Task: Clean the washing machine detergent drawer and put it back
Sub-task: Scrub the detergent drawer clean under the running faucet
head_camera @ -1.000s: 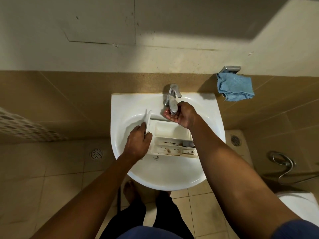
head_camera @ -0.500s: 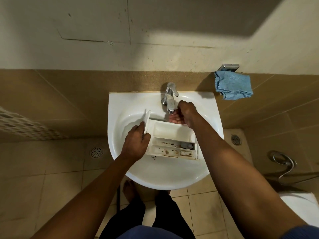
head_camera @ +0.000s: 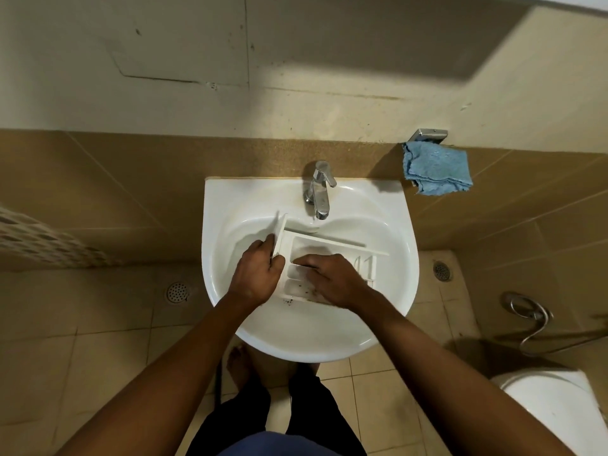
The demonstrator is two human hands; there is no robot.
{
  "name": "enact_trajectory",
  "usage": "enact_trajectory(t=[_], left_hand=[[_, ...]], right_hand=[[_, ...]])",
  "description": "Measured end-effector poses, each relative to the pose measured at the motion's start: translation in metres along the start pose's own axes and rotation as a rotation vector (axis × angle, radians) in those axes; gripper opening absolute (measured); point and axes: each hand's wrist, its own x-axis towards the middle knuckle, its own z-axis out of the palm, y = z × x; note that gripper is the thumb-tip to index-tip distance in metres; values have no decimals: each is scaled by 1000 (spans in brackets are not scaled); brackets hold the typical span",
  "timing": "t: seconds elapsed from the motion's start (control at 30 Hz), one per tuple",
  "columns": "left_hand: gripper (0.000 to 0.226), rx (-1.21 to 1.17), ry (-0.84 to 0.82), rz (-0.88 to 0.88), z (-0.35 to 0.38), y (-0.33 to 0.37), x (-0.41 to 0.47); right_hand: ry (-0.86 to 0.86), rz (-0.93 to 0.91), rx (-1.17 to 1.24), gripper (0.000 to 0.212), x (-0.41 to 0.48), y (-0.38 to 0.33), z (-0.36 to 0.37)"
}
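Left hand (head_camera: pixel 260 274) has the detergent drawer (head_camera: pixel 316 245) gripped by its front panel. Right hand (head_camera: pixel 332 278) is just beside it, fingers laid flat across the compartments, sink (head_camera: pixel 296 334) underneath.

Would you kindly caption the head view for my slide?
Over the sink, the left hand grips the detergent drawer by its front panel while the right hand presses into its compartments.

You face a tan-tiled wall (head_camera: pixel 131 192) (cream plaster (head_camera: pixel 329 60) above); blue cloth (head_camera: pixel 436 169) hangs right, floor drain (head_camera: pixel 177 292) left.
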Motion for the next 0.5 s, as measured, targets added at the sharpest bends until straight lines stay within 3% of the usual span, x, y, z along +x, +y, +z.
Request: enact_trajectory(t=[0.23,0.4,0.5], left_hand=[[53,4,-49,11,2,9,-5],[77,-11,-33,-5,-7,11,-5],[79,-58,-7,-26,-10,4,-2]], right_hand=[[-4,143,-336,36,-7,32,-26],[117,92,108,27,18,-21,14],[92,40,143,39,6,-21,16]])
